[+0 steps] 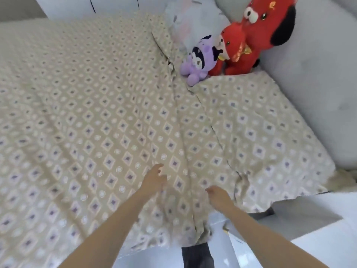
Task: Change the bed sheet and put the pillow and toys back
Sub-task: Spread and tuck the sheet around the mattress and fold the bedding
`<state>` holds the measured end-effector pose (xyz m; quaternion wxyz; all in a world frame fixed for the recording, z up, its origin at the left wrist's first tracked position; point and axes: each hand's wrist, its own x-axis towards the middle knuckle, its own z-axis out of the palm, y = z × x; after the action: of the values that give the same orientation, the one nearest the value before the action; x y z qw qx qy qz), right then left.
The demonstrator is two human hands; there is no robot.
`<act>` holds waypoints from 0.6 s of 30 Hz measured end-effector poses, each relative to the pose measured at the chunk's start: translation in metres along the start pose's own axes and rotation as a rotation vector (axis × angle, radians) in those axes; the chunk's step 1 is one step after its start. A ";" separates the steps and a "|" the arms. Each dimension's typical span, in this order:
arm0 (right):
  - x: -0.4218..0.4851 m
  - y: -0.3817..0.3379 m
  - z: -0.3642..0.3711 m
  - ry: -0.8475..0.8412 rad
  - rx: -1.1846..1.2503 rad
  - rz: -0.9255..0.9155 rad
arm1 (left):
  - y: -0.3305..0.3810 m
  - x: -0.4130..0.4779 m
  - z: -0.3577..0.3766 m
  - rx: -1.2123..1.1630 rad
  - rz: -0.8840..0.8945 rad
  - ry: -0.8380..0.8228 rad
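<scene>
A beige bed sheet [87, 113] with a purple diamond pattern covers the bed, with long creases running from the toys toward me. My left hand [154, 178] hovers over the sheet near the front edge, fingers loosely spread. My right hand [218, 198] sits at a crease by the bed's front edge with fingers curled; the blur hides whether it pinches the cloth. A pale pillow [193, 20] lies at the head of the bed. A purple plush toy [197, 62], a small red plush [231, 49] and a large red plush [270, 22] stand beside it.
A grey padded headboard [318, 84] runs along the right side. White floor [309, 238] lies below the bed's front edge. A white cabinet [87, 6] stands beyond the far side of the bed.
</scene>
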<state>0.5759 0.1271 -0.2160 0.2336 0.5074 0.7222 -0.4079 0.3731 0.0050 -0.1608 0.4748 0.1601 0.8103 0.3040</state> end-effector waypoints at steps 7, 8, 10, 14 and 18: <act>0.074 -0.002 -0.005 -0.146 0.120 0.008 | 0.017 0.073 0.026 -0.219 -0.226 0.157; 0.082 -0.004 -0.005 -0.174 0.153 0.020 | 0.017 0.077 0.027 -0.222 -0.234 0.167; 0.091 -0.013 -0.003 -0.237 0.196 0.035 | 0.011 0.083 0.030 -0.223 -0.242 0.173; 0.096 -0.035 0.007 -0.411 0.222 0.006 | 0.000 0.088 0.031 -0.239 -0.238 0.165; 0.095 -0.043 0.017 -0.566 0.455 0.146 | -0.003 0.093 0.029 -0.222 -0.245 0.168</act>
<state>0.4992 0.1576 -0.2816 0.3337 0.4635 0.4817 -0.6646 0.3517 0.0639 -0.2356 0.4536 -0.0192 0.8220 0.3437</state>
